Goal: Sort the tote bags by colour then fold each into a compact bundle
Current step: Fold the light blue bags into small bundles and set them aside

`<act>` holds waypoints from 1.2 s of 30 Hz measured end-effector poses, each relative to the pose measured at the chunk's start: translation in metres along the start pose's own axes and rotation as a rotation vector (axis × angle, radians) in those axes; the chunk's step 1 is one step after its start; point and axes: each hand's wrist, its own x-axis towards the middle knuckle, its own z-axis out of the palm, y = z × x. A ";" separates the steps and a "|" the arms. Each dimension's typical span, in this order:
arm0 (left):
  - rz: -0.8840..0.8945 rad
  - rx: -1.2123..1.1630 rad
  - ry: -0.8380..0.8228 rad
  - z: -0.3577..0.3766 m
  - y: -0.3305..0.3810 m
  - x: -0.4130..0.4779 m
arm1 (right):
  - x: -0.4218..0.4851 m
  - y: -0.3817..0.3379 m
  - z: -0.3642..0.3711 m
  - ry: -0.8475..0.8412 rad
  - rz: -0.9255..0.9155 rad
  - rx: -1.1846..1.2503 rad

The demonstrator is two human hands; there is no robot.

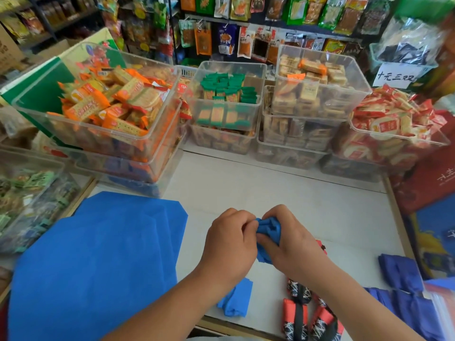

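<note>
Red bundles (295, 313) and one blue bundle (235, 301) lie finished at the bottom edge. My left hand (230, 239) and right hand (293, 239) both clamp a blue bag (268, 227) at centre, nearly rolled. Flat bags (98, 254) lower left and navy bags (398, 274) lower right are left to fold, I judge.

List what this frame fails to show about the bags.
Head view: blue bundle mostly covered by left hand and right hand; its fold is unreadable.
Red item beyond the right hand: only a sliver shows.
Red-and-black bundles: cut by bottom edge and right forearm; count unclear.
Dark blue bags: blurred, cut by right edge.
Flat blue stack: layer count hidden.
</note>
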 end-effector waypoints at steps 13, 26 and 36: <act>-0.266 -0.584 -0.111 -0.013 0.000 -0.010 | -0.015 -0.013 -0.006 0.281 0.382 0.769; -0.268 -0.656 -0.230 -0.023 -0.002 -0.015 | -0.024 -0.023 0.003 0.146 0.291 0.855; -0.381 -0.686 0.007 -0.011 -0.009 -0.022 | -0.019 -0.002 0.007 0.101 0.348 0.717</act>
